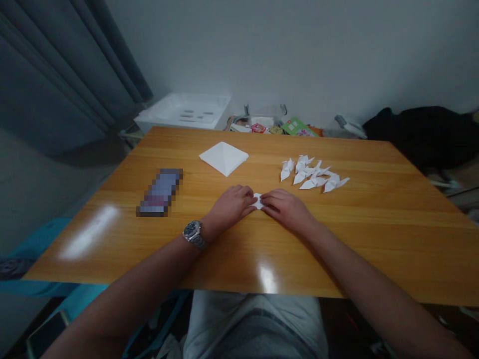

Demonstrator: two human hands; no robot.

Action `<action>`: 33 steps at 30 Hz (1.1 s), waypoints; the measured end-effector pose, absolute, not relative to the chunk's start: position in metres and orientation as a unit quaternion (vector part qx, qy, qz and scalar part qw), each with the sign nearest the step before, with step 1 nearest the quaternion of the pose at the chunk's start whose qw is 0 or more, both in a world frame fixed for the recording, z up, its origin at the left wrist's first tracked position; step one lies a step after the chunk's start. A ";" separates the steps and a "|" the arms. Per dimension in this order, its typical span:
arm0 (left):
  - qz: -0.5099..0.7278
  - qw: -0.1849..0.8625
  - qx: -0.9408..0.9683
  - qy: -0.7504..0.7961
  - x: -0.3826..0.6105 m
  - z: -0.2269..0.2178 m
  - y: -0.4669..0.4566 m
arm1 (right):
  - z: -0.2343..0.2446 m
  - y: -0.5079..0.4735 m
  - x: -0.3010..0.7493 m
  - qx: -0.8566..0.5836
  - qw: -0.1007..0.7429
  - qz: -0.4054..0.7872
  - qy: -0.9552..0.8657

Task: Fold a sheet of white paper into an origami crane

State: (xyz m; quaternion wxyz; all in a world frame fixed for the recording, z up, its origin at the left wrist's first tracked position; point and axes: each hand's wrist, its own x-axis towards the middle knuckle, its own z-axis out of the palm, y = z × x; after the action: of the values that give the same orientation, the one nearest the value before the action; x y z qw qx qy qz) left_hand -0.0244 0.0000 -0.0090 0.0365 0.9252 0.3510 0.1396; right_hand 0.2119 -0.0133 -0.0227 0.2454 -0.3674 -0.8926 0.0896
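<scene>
A small piece of folded white paper (258,201) lies on the wooden table between my hands, partly covered by fingers. My left hand (236,205), with a metal watch (193,233) on its wrist, pinches the paper's left side. On the opposite side, the fingers of my right hand (286,208) are closed on the same paper. Several folded white paper cranes (314,174) stand in a cluster beyond my right hand. Farther back, ahead of my left hand, white paper sheets (224,157) rest with a corner toward me.
A phone-like object (160,193), blurred out, lies on the table (374,214) at the left. Past the far edge are a white tray (187,107), a green packet (297,127) and a dark cloth (422,129). Blue chairs (48,249) stand at the lower left.
</scene>
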 end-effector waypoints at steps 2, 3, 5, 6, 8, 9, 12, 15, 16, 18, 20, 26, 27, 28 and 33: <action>0.137 0.034 0.926 0.350 -0.025 -0.009 0.000 | -0.023 -0.013 0.211 -0.352 0.257 0.104 -0.894; 0.136 0.034 0.926 0.350 -0.025 -0.009 0.000 | -0.024 -0.013 0.211 -0.349 0.262 0.111 -0.893; 0.136 0.036 0.926 0.350 -0.025 -0.007 -0.001 | -0.026 -0.013 0.211 -0.355 0.270 0.119 -0.887; 0.138 0.039 0.926 0.348 -0.025 -0.006 -0.001 | -0.027 -0.013 0.211 -0.361 0.273 0.123 -0.883; 0.145 0.049 0.926 0.344 -0.024 -0.005 -0.003 | -0.028 -0.013 0.211 -0.371 0.277 0.130 -0.877; 0.149 0.056 0.926 0.342 -0.024 -0.005 -0.003 | -0.029 -0.013 0.212 -0.374 0.279 0.134 -0.874; 0.156 0.077 0.922 0.345 -0.023 -0.006 -0.004 | -0.028 -0.013 0.212 -0.384 0.285 0.147 -0.866; 0.170 0.097 0.915 0.353 -0.022 -0.010 -0.002 | -0.027 -0.013 0.212 -0.388 0.293 0.158 -0.859; 0.178 0.103 0.912 0.356 -0.023 -0.012 -0.002 | -0.027 -0.013 0.211 -0.387 0.297 0.163 -0.858; 0.194 0.115 0.905 0.361 -0.023 -0.014 -0.001 | -0.026 -0.013 0.211 -0.385 0.303 0.174 -0.854; 0.206 0.130 0.897 0.368 -0.023 -0.015 -0.001 | -0.026 -0.013 0.211 -0.387 0.307 0.188 -0.849; 0.237 0.170 0.874 0.388 -0.019 -0.016 -0.001 | -0.022 -0.014 0.207 -0.408 0.308 0.206 -0.835; 0.245 0.178 0.868 0.395 -0.018 -0.016 -0.001 | -0.022 -0.013 0.206 -0.413 0.308 0.209 -0.831; 0.252 0.186 0.860 0.402 -0.017 -0.017 -0.001 | -0.021 -0.013 0.205 -0.419 0.308 0.213 -0.827; 0.279 0.218 0.832 0.428 -0.013 -0.018 0.000 | -0.021 -0.012 0.202 -0.446 0.308 0.229 -0.808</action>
State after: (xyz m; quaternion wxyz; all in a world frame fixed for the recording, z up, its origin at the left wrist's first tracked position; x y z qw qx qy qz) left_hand -0.0132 0.0002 -0.0180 0.2183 0.8317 0.4278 0.2786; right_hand 0.2023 -0.0116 -0.0212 0.3084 -0.4464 -0.8081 0.2293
